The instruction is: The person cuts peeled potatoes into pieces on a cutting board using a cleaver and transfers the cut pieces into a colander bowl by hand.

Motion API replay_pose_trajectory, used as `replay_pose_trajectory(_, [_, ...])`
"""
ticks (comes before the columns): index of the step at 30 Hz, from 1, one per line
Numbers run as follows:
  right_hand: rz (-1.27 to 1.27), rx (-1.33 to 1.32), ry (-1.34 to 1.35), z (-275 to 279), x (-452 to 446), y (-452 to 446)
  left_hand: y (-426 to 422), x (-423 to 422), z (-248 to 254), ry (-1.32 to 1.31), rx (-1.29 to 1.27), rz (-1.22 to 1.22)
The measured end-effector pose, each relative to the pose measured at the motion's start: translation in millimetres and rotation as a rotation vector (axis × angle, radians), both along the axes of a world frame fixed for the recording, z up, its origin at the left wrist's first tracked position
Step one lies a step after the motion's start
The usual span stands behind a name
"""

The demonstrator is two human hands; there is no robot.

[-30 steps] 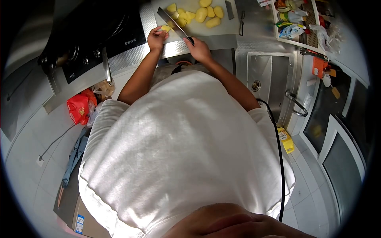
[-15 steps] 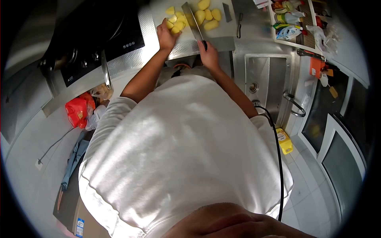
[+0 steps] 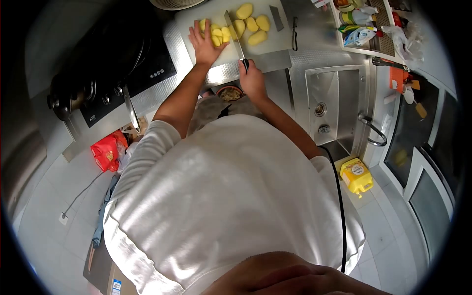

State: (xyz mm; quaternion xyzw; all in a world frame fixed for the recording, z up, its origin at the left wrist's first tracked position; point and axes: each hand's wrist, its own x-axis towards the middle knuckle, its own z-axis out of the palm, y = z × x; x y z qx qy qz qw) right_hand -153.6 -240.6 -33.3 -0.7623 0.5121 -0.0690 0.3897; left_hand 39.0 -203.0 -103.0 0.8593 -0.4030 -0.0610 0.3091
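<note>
My left hand (image 3: 205, 48) lies at the left of the white cutting board (image 3: 268, 47), fingers stretched and spread. Its thumb side is against the cut potato pieces (image 3: 217, 37), which sit in a close cluster; some are partly hidden by the fingers. In my right hand (image 3: 253, 81) is the black handle of a kitchen knife (image 3: 235, 37), its blade pointing away from me over the board. The blade stands between the cut pieces and several whole peeled potatoes (image 3: 257, 38). A dark flat strip (image 3: 277, 18) lies at the board's right.
Left of the board is a black cooktop (image 3: 152, 64) with dark cookware. A slim black-handled tool (image 3: 295, 34) lies on the counter. To the right are a steel sink (image 3: 324, 91) and a rack of bottles (image 3: 361, 22). A yellow jug (image 3: 356, 175) stands below the sink.
My left hand has opened from a curled pose to spread fingers, and the cut pieces sit closer together. The knife stays in my right hand. The view has shifted slightly.
</note>
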Motion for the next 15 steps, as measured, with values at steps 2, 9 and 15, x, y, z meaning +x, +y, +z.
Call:
replay_pose_trajectory(2, [-0.018,-0.01,0.049,-3,-1,0,-7,8,9,-0.103,0.084,-0.019])
replay_pose_trajectory(9, [-0.05,0.032,-0.073,0,-9,6,-10,25,-22,-0.245,0.121,-0.311])
replay_pose_trajectory(15, [-0.078,0.046,-0.175,-34,-14,9,5,21,9,-0.093,-0.025,-0.169])
